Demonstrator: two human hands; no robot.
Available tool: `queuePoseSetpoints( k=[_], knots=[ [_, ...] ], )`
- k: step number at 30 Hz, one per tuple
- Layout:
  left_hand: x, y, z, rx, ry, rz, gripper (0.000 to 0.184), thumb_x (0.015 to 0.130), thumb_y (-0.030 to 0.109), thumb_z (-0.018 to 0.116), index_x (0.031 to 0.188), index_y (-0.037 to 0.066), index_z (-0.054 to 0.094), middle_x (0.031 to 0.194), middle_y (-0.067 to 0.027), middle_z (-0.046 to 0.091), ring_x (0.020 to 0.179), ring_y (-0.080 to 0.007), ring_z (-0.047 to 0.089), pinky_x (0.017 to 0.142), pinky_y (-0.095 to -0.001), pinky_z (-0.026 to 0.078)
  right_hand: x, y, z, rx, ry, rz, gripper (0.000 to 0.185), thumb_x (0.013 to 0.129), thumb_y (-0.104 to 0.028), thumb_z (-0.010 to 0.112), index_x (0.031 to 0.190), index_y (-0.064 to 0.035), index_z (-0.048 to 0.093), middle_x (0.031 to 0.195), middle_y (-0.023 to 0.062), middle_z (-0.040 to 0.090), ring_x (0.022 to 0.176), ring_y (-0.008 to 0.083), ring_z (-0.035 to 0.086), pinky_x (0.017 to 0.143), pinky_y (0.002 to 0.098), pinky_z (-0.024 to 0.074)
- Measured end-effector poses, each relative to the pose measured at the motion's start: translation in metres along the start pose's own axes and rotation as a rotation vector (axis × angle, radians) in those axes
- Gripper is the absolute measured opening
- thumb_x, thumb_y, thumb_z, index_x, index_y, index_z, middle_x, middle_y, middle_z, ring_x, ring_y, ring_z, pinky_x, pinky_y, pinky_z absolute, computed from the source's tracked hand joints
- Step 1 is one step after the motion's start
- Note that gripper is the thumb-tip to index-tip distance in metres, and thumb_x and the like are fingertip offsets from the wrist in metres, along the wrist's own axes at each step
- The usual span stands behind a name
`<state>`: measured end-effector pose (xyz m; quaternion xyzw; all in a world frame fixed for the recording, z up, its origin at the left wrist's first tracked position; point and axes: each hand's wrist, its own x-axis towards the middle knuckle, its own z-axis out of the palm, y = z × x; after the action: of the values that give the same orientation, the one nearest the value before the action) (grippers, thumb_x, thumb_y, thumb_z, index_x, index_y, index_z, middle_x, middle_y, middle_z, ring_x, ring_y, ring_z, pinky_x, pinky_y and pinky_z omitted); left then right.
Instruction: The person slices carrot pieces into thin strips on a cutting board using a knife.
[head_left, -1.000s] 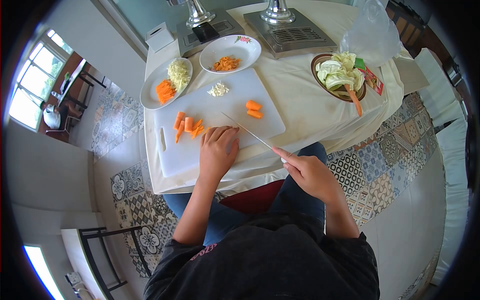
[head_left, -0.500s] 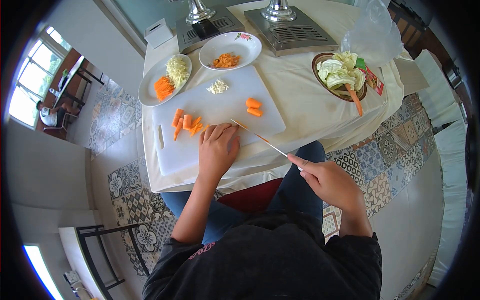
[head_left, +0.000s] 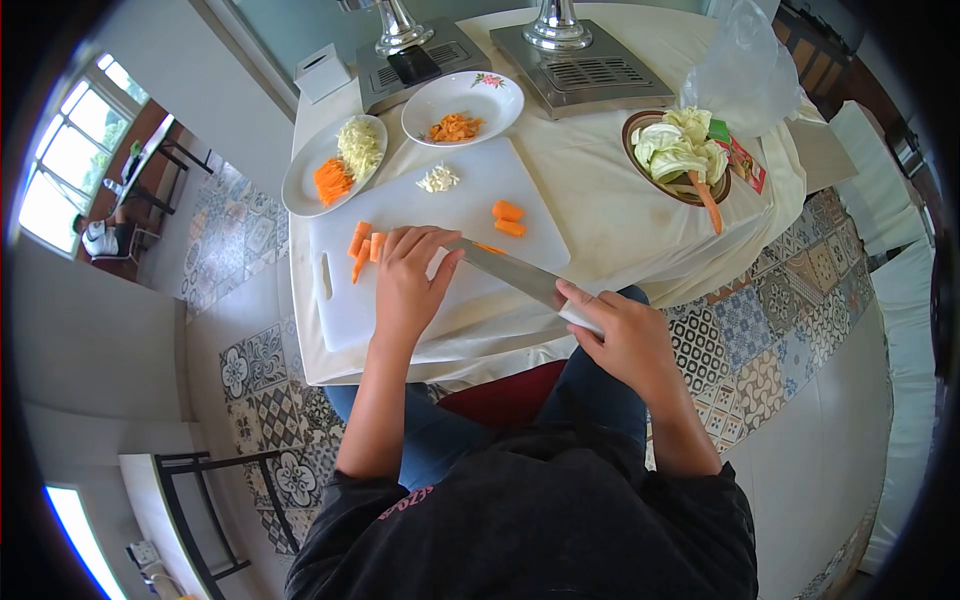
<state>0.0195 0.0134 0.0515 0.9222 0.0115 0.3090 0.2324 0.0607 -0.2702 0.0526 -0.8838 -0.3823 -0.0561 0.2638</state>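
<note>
My right hand (head_left: 628, 340) is closed round the pale handle of a knife (head_left: 515, 275), whose blade is turned to show its broad side, with a bit of orange near the tip. My left hand (head_left: 408, 275) is at the blade's tip, fingers stretched out and thumb apart; whether it touches the blade I cannot tell. Beside it, carrot pieces (head_left: 360, 240) lie on the white cutting board (head_left: 460, 210), and the hand covers the carrot strips. More carrot chunks (head_left: 508, 217) and a small heap of chopped white bits (head_left: 438, 178) lie on the board.
Behind the board stand a plate (head_left: 292, 190) with shredded carrot and cabbage, and a flowered plate (head_left: 415, 90) with orange shavings. A brown bowl (head_left: 640, 180) at right holds cabbage and a carrot. Metal stands (head_left: 590, 75), a phone (head_left: 413, 65) and a plastic bag (head_left: 745, 70) are further back.
My left hand has lifted and shifted left, its fingers straightening. The knife has rolled from edge-on to show its broad side, and my right hand has moved slightly left.
</note>
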Motion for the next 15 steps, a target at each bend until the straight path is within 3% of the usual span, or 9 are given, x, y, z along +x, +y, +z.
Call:
queuePoseSetpoints(
  k=[8,11,15],
  knots=[
    [0.032,-0.005,0.004,0.029,-0.429,0.116,0.008,0.084,0.008,0.073,0.092,0.009,0.075,0.090,-0.0009,0.071,0.094,-0.0219,0.060,0.095,-0.0373,0.041,0.000,-0.002,0.004,-0.016,0.019,-0.059,0.061,0.079,-0.017,0.078,0.138,-0.0267,0.062,0.076,0.0039,0.060,0.067,0.0250,0.064,0.061,0.0372,0.0537],
    [0.036,-0.010,0.014,0.085,-0.350,0.194,0.003,0.085,0.008,0.072,0.087,0.009,0.074,0.084,0.0007,0.069,0.091,-0.0205,0.059,0.094,-0.0373,0.042,-0.006,-0.005,-0.004,-0.012,-0.013,-0.038,0.060,0.079,-0.017,0.078,0.136,-0.0275,0.064,0.075,0.0036,0.059,0.067,0.0246,0.064,0.061,0.0377,0.0534],
    [0.038,-0.016,0.019,-0.002,-0.300,0.087,0.002,0.085,0.010,0.073,0.086,0.010,0.075,0.082,0.0000,0.069,0.090,-0.0209,0.060,0.093,-0.0373,0.042,-0.025,-0.007,-0.029,0.018,-0.100,0.039,0.053,0.081,-0.017,0.077,0.131,-0.0300,0.068,0.073,0.0031,0.057,0.065,0.0245,0.063,0.059,0.0381,0.0519]
  ],
)
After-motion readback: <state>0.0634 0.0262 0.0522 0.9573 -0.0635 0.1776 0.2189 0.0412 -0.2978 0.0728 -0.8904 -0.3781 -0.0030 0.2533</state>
